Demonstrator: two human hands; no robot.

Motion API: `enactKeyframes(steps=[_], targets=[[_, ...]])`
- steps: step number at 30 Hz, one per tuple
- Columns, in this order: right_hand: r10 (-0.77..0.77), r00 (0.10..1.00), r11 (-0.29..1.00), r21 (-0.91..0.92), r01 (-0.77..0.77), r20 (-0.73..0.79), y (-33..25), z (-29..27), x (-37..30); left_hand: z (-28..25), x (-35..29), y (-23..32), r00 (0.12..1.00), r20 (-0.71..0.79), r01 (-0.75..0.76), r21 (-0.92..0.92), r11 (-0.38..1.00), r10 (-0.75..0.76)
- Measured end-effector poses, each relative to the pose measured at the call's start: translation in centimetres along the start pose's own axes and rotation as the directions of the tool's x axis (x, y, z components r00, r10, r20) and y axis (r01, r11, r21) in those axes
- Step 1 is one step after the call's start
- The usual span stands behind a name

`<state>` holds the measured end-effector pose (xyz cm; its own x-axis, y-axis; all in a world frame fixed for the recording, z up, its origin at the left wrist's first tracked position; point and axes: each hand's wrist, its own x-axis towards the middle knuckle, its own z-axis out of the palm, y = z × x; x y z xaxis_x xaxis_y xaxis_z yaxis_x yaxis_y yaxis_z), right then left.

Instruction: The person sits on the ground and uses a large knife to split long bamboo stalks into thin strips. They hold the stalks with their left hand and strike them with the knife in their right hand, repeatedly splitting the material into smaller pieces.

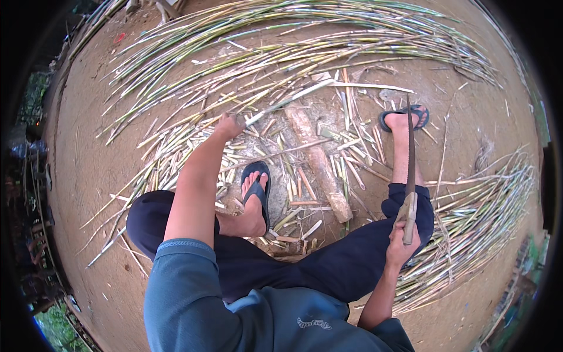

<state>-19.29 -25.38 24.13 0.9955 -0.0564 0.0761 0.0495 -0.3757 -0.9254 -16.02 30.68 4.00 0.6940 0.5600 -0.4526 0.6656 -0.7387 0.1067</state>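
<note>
Wearing shirt [258,322] behind right grip [402,243], clasping saw [411,158] there; pinching cane [290,101] in left grip [229,126]; seemingly readying a cut, needing saw brought across to cane.

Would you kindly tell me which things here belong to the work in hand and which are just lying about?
In use:
- handsaw in the right hand
- bamboo cane in the left hand
- log, apparently under that cane

Seemingly just lying about:
- cut cane pieces
- long canes beyond
- cane bundle at right
</note>
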Motion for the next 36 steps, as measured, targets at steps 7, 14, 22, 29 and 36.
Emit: enactKeyframes(steps=[7, 14, 22, 29, 36], targets=[[0.081, 0.995, 0.988, 0.136, -0.073, -0.051, 0.3, 1.5, 0.3, 3.7, -2.5, -2.4, 0.935, -0.131, -0.327, 0.030, 0.944, 0.328], [0.006, 1.000, 0.986, 0.167, -0.004, -0.012, -0.6, 2.6, 1.6, -1.5, -6.2, 0.2, 0.878, -0.169, -0.438, 0.095, 0.894, 0.448], [0.020, 1.000, 0.977, 0.214, -0.016, -0.013, -0.9, 3.7, 1.6, 6.0, -13.8, 3.7, 0.823, -0.089, -0.567, -0.181, 0.804, 0.561], [0.065, 0.997, 0.983, 0.176, -0.056, -0.049, 0.0, 2.5, 0.9, 7.5, -11.5, 7.0, 0.968, -0.073, -0.246, -0.095, 0.965, 0.240], [0.012, 0.995, 0.996, 0.092, -0.003, -0.099, 0.8, 0.7, 0.9, 1.1, -2.8, 1.5, 0.872, -0.378, -0.235, 0.236, 0.943, 0.312]])
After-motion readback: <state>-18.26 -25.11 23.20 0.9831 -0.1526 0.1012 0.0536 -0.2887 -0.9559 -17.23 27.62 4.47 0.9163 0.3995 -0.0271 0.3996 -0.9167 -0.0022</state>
